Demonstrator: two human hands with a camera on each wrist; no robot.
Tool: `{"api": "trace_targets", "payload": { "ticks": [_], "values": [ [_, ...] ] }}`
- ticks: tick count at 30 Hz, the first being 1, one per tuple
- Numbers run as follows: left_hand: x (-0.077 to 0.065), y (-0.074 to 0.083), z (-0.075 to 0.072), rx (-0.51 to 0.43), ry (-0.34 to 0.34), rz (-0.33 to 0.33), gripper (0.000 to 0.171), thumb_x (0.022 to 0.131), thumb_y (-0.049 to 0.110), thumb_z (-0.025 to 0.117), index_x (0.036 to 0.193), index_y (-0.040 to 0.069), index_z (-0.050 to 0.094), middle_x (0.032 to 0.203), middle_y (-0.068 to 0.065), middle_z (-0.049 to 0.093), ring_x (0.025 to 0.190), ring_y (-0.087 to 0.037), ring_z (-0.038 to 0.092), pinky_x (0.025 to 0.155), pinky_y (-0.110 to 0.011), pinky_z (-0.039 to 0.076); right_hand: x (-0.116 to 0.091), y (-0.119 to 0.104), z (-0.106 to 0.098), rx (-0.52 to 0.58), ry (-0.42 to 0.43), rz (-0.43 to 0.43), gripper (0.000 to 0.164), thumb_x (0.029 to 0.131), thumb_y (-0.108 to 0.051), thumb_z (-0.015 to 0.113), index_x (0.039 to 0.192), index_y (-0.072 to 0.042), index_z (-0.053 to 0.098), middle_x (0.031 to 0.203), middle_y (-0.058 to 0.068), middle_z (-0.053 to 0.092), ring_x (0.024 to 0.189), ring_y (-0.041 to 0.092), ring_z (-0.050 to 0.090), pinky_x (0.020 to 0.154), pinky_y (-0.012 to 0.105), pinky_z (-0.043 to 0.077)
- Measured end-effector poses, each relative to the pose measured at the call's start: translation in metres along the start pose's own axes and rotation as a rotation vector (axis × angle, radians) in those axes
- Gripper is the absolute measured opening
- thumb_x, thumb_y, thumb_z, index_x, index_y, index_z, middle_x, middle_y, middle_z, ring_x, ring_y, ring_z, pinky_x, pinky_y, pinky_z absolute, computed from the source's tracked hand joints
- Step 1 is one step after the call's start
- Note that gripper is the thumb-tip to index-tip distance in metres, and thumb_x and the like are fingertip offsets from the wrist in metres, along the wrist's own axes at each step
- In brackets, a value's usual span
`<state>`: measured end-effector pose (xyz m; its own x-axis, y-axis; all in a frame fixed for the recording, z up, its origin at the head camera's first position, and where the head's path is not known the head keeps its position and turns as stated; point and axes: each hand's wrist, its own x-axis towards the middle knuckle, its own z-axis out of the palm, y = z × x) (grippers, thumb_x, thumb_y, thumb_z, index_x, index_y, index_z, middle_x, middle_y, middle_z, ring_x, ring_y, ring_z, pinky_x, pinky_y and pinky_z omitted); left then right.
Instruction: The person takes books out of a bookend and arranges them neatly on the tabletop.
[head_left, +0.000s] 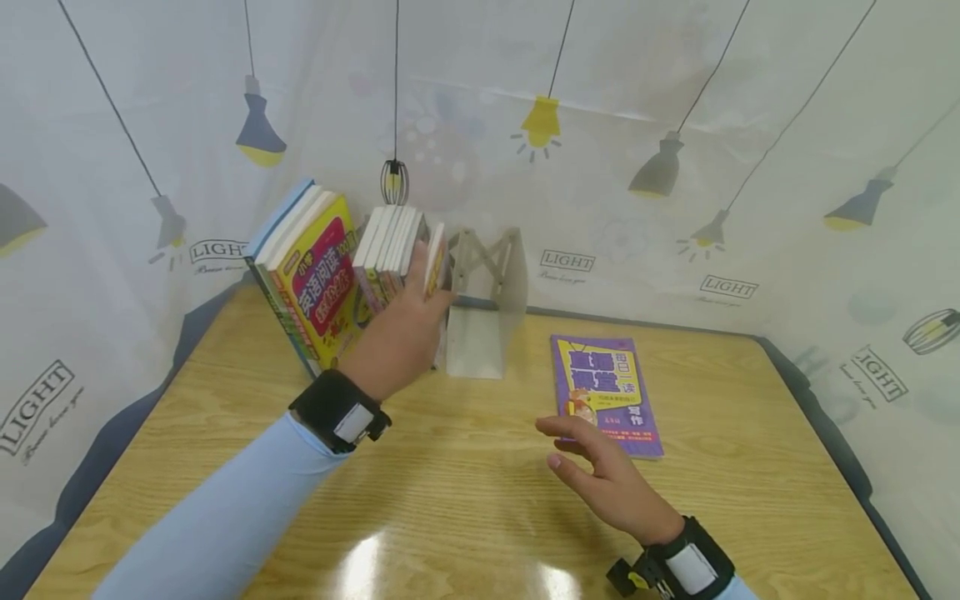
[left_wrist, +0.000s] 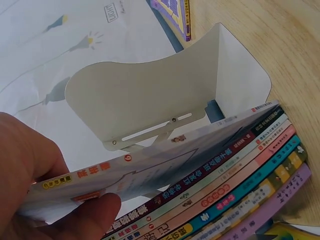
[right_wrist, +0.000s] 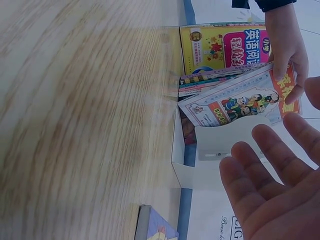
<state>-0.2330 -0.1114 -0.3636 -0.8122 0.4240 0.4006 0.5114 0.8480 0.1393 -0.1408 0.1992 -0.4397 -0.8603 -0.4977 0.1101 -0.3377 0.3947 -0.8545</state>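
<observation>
My left hand (head_left: 397,333) pinches the top of a thin white book (left_wrist: 145,167) between thumb and fingers. In the right wrist view this illustrated book (right_wrist: 237,105) leans away from the other books. Beside it a row of thinner books (head_left: 386,246) stands upright, spines showing in the left wrist view. To its right is the end plate of a cream metal book rack (head_left: 513,279), its crossed slats visible. My right hand (head_left: 611,483) hovers with fingers extended and holds nothing. Just beyond its fingertips a purple and yellow book (head_left: 607,379) lies flat.
Larger books, with a yellow one (head_left: 322,287) in front, lean at the row's left end. Behind the wooden table (head_left: 450,500) hangs a white cloth (head_left: 480,100) printed with lamps, which also rises along both sides.
</observation>
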Motion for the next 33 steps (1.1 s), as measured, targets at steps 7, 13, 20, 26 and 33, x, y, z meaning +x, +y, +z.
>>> {"api": "trace_targets", "payload": {
  "ticks": [7, 13, 20, 26, 33],
  "values": [
    [0.0005, -0.0004, 0.002, 0.049, 0.018, 0.03, 0.043, 0.092, -0.002, 0.06, 0.135, 0.0, 0.057, 0.161, -0.035, 0.009, 0.146, -0.051, 0.024, 0.076, -0.034, 0.062, 0.0008, 0.0008, 0.0013, -0.005, -0.009, -0.008, 0.039, 0.103, -0.024, 0.058, 0.141, -0.027, 0.051, 0.142, -0.002, 0.056, 0.133, 0.021, 0.052, 0.108, 0.039, 0.047],
    [0.0008, 0.0005, 0.002, -0.049, 0.007, -0.018, 0.044, 0.097, -0.001, 0.055, 0.14, 0.001, 0.053, 0.163, -0.031, -0.001, 0.126, -0.046, 0.055, 0.068, -0.031, 0.062, 0.0013, -0.0012, 0.0006, -0.012, -0.009, -0.008, 0.04, 0.102, -0.021, 0.059, 0.141, -0.027, 0.051, 0.143, -0.002, 0.055, 0.133, 0.023, 0.052, 0.108, 0.044, 0.046],
    [-0.0011, 0.0024, 0.0014, -0.073, -0.007, -0.051, 0.045, 0.097, -0.001, 0.054, 0.142, 0.005, 0.052, 0.165, -0.026, -0.002, 0.106, -0.037, 0.067, 0.052, -0.021, 0.055, 0.0031, 0.002, 0.0015, -0.031, -0.013, -0.024, 0.043, 0.102, -0.017, 0.059, 0.142, -0.028, 0.05, 0.143, -0.002, 0.056, 0.133, 0.02, 0.052, 0.107, 0.043, 0.047],
    [-0.0036, 0.0, 0.0027, -0.069, 0.006, -0.047, 0.047, 0.095, -0.003, 0.056, 0.141, 0.007, 0.054, 0.166, -0.023, -0.002, 0.122, -0.041, 0.059, 0.055, -0.024, 0.057, 0.004, 0.0018, 0.0026, -0.024, -0.015, -0.014, 0.042, 0.102, -0.017, 0.06, 0.141, -0.028, 0.051, 0.142, -0.002, 0.056, 0.132, 0.02, 0.052, 0.107, 0.046, 0.047],
    [-0.0071, -0.0004, 0.0012, -0.104, 0.0, -0.049, 0.048, 0.094, -0.005, 0.057, 0.14, 0.009, 0.056, 0.168, -0.015, -0.002, 0.115, -0.037, 0.063, 0.055, -0.022, 0.056, 0.0051, -0.0028, 0.0027, -0.02, -0.019, -0.006, 0.041, 0.102, -0.023, 0.06, 0.141, -0.028, 0.051, 0.142, -0.003, 0.056, 0.133, 0.019, 0.052, 0.108, 0.046, 0.047]
  ]
}}
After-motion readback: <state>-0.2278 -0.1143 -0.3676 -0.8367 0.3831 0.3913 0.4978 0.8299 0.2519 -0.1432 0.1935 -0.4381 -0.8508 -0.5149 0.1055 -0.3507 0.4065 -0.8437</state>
